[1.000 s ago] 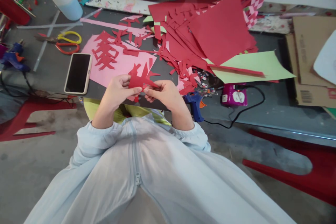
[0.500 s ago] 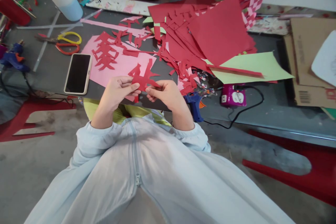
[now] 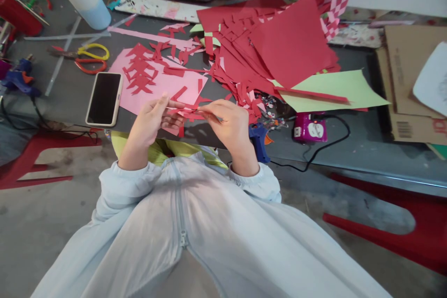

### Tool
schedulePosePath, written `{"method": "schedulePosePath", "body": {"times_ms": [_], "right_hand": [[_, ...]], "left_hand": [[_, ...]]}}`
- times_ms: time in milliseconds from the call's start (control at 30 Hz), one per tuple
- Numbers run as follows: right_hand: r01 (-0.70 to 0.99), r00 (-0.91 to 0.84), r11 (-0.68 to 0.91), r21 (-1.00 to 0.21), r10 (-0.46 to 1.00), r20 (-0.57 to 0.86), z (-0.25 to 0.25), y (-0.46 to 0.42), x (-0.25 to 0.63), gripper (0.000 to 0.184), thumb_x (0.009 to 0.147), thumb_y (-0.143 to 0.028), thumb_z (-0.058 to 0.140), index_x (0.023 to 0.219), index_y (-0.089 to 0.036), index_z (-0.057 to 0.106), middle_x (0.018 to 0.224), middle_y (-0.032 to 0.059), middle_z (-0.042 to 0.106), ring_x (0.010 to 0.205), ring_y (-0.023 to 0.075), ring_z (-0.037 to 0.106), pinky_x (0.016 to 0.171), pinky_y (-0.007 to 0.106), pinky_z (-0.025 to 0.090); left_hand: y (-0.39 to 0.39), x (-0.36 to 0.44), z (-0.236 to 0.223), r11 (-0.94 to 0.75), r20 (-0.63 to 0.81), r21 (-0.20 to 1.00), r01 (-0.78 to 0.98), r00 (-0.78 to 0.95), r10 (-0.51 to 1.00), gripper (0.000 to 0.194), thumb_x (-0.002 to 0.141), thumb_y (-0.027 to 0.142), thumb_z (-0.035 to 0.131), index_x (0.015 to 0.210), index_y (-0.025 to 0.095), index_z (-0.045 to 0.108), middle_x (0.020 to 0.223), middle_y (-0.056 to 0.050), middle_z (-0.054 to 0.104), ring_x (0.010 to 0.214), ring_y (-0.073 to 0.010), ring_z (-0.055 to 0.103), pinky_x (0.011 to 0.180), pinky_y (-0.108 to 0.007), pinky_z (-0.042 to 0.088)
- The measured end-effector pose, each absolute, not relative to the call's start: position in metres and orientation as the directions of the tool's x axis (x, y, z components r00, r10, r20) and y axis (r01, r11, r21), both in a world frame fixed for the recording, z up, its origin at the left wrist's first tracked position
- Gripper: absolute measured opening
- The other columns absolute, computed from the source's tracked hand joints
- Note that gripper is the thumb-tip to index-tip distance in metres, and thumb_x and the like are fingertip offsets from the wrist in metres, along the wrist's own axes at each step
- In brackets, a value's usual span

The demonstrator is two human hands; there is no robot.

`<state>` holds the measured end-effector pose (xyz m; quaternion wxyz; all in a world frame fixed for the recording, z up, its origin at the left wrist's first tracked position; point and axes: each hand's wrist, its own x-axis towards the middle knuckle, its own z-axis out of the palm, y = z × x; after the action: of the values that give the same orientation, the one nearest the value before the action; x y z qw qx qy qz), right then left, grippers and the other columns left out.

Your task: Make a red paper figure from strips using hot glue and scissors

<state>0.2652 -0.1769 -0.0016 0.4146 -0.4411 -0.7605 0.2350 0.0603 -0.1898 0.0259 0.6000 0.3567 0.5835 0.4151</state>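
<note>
Both of my hands pinch one red paper cutout [image 3: 190, 111] just above the near edge of the dark table [image 3: 70, 88]. My left hand [image 3: 150, 121] grips its left end with thumb and fingers closed. My right hand [image 3: 226, 123] grips its right end. The cutout lies nearly flat between them, its spiky arms spread out. Behind it a pink sheet [image 3: 164, 84] carries more red cut shapes [image 3: 139, 72].
A phone [image 3: 104, 98] lies left of the pink sheet, scissors [image 3: 87, 57] beyond it. A heap of red paper [image 3: 275, 46] and a green sheet [image 3: 335, 88] fill the right. A blue glue gun [image 3: 258, 139] and purple socket [image 3: 310, 128] sit near my right hand.
The red cutout has been tipped from upright to nearly flat and opened out. Both hands have risen slightly toward the table.
</note>
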Motion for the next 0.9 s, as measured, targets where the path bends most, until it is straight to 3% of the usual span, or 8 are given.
{"method": "schedulePosePath", "body": {"times_ms": [100,167,333,533,633,733,900], "right_hand": [[0.462,-0.278,0.54,-0.704,0.842,0.463,-0.001,-0.177,0.265,0.021,0.096,-0.035,0.061,0.091,-0.024,0.079,0.09,0.0056,0.078,0.085,0.0194,0.073,0.079,0.032,0.057],[0.409,-0.216,0.497,-0.765,0.868,0.448,-0.004,-0.176,0.264,0.021,0.094,-0.039,0.063,0.094,-0.024,0.078,0.093,0.0057,0.078,0.088,0.0202,0.074,0.082,0.035,0.059],[0.118,-0.057,0.214,-0.97,0.976,0.208,-0.012,-0.174,0.262,0.04,0.092,-0.058,0.059,0.11,-0.025,0.074,0.088,0.004,0.078,0.076,0.0177,0.075,0.074,0.034,0.063],[-0.063,-0.132,-0.062,-0.996,0.99,-0.053,-0.004,-0.175,0.261,0.061,0.084,-0.077,0.052,0.086,-0.021,0.076,0.068,0.0036,0.072,0.068,0.0172,0.072,0.061,0.03,0.062],[-0.049,-0.17,-0.116,-0.992,0.98,-0.106,0.001,-0.176,0.259,0.054,0.072,-0.075,0.068,0.072,-0.021,0.072,0.064,0.0014,0.069,0.057,0.0152,0.065,0.053,0.03,0.059],[-0.035,-0.169,-0.158,-0.987,0.974,-0.15,0.003,-0.177,0.257,0.05,0.063,-0.07,0.079,0.07,-0.022,0.07,0.065,0.0005,0.068,0.054,0.0142,0.062,0.053,0.031,0.058],[-0.06,-0.181,-0.215,-0.975,0.963,-0.201,0.002,-0.178,0.258,0.057,0.07,-0.079,0.067,0.067,-0.023,0.068,0.064,0.0027,0.068,0.057,0.0174,0.067,0.053,0.032,0.058]], "left_hand": [[-0.191,0.059,0.026,0.337,-0.338,0.939,-0.069,-0.003,0.941,0.042,0.07,0.053,0.083,0.083,0.014,0.073,0.066,-0.003,0.071,0.053,-0.0123,0.065,0.05,-0.021,0.054],[-0.192,0.059,0.026,0.283,-0.283,0.957,-0.059,0.002,0.959,0.038,0.064,0.043,0.088,0.086,0.014,0.075,0.069,-0.002,0.072,0.053,-0.0111,0.064,0.05,-0.02,0.052],[-0.194,0.058,0.027,0.113,-0.113,0.994,-0.006,-0.035,0.993,0.035,0.07,0.029,0.082,0.103,0.016,0.076,0.068,0.0,0.071,0.056,-0.0083,0.062,0.056,-0.019,0.05],[-0.194,0.058,0.03,0.042,-0.038,0.993,0.108,-0.044,0.998,0.044,0.072,0.026,0.081,0.114,0.017,0.073,0.065,0.002,0.068,0.055,-0.0083,0.058,0.056,-0.02,0.048],[-0.196,0.06,0.033,0.071,-0.068,0.99,0.121,-0.032,0.997,0.04,0.073,0.028,0.08,0.11,0.017,0.074,0.068,0.001,0.07,0.058,-0.0096,0.062,0.059,-0.021,0.05],[-0.198,0.062,0.036,0.122,-0.119,0.986,0.113,-0.032,0.992,0.037,0.074,0.031,0.079,0.107,0.017,0.074,0.071,-0.001,0.072,0.061,-0.0112,0.065,0.061,-0.022,0.053],[-0.197,0.062,0.034,0.131,-0.123,0.985,0.108,-0.074,0.99,0.036,0.07,0.031,0.081,0.103,0.016,0.073,0.07,0.0,0.071,0.056,-0.0094,0.062,0.057,-0.02,0.05]]}}
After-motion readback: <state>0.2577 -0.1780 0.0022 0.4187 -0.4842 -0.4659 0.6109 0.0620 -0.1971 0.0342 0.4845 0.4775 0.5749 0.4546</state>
